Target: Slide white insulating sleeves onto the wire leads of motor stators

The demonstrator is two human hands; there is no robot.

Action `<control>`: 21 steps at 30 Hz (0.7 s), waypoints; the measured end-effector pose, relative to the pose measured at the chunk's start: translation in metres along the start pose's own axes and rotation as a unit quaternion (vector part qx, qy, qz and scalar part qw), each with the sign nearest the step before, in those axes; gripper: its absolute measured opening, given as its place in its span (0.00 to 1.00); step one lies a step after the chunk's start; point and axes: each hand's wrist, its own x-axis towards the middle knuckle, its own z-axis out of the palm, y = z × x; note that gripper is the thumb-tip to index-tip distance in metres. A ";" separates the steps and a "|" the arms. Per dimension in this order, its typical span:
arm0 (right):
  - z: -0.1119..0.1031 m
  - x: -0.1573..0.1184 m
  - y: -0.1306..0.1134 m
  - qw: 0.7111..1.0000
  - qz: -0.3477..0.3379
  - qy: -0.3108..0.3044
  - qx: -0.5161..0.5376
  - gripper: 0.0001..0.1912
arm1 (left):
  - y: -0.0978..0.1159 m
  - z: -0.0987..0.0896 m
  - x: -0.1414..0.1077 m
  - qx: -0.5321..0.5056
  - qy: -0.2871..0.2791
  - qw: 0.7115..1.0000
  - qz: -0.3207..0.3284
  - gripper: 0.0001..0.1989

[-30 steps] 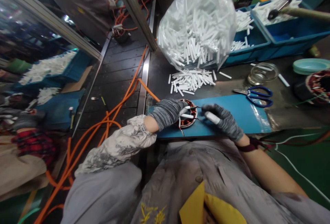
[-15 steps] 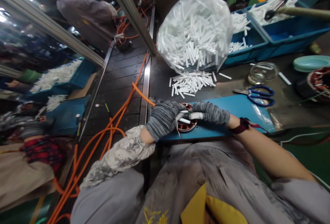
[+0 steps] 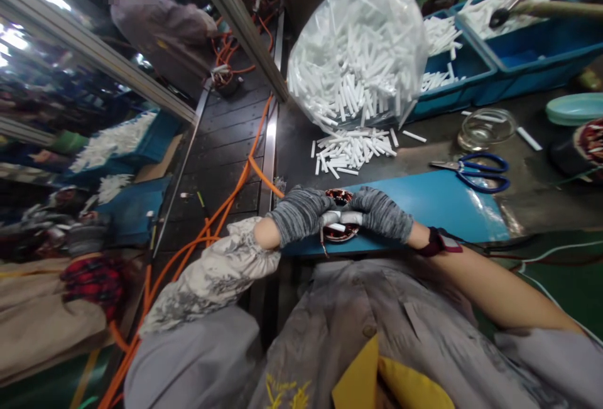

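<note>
Both my hands wear grey knitted gloves with pale fingertips and meet over a round copper-wound coil [image 3: 340,233] on a blue mat [image 3: 424,208]. A short white tube [image 3: 336,227] lies against the coil below my fingertips. My left hand [image 3: 304,213] comes in from the left, its fingers closed at the coil's left side; what they pinch is too small to make out. From the right, my right hand [image 3: 382,213] has its fingers pressed together near the left fingertips, and its hold is hidden too.
White tubes [image 3: 353,148] lie loose before a full clear bag [image 3: 355,57]. To the right are blue-handled scissors [image 3: 480,172], a glass dish [image 3: 487,127] and blue bins [image 3: 499,76]. Orange cables [image 3: 235,192] run along the left. Two other people are at the left.
My right hand's fingertips have moved left and down, up against those of my left hand. The white tube below them is more covered than before.
</note>
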 end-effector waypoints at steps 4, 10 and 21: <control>-0.008 -0.010 0.002 0.998 0.028 0.039 0.035 0.26 | 0.013 -0.014 0.016 0.020 -0.069 0.997 -0.009 0.20; -0.019 -0.035 0.012 0.994 0.035 0.086 0.055 0.23 | 0.028 -0.013 0.033 -0.028 -0.027 0.999 0.036 0.15; 0.007 -0.070 -0.005 0.992 -0.035 0.118 -0.019 0.17 | -0.005 0.007 0.026 -0.091 0.199 0.976 0.014 0.18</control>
